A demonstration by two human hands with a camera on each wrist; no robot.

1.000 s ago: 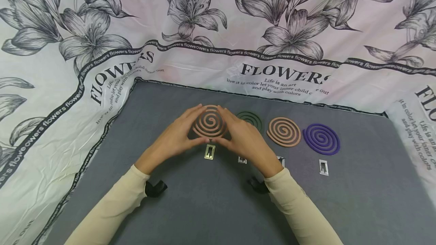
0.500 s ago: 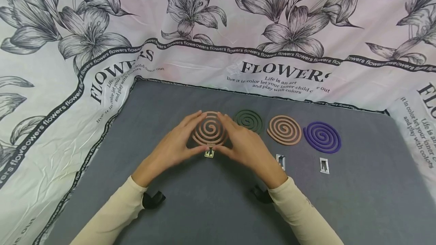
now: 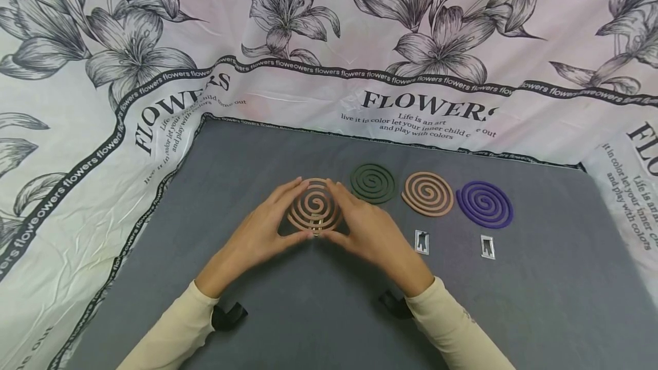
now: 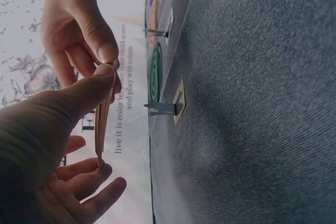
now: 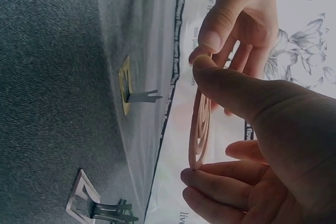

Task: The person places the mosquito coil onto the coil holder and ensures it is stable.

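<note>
A light-brown mosquito coil [image 3: 315, 205] is held level between both hands, raised off the table. My left hand [image 3: 257, 230] pinches its left side, thumb at the near edge and fingers on the far side. On the opposite side my right hand [image 3: 372, 227] grips it likewise, and the two thumb tips nearly meet. Both wrist views show the coil edge-on [image 4: 102, 124]. Below it, apart from it, stands a gold metal coil stand [image 5: 126, 85] with an upright prong; in the head view it shows partly through the coil's gaps.
To the right lie a green coil [image 3: 372, 183], another light-brown coil [image 3: 428, 194] and a purple coil [image 3: 485, 204] in a row. Two silver stands [image 3: 421, 242] sit before the last two. Flower-printed cloth [image 3: 288, 90] borders the grey table [image 3: 308, 330].
Both hands have drawn the coil nearer the person, from beyond the gold stand to over it. The green coil has come fully into view. The other coils have stayed put.
</note>
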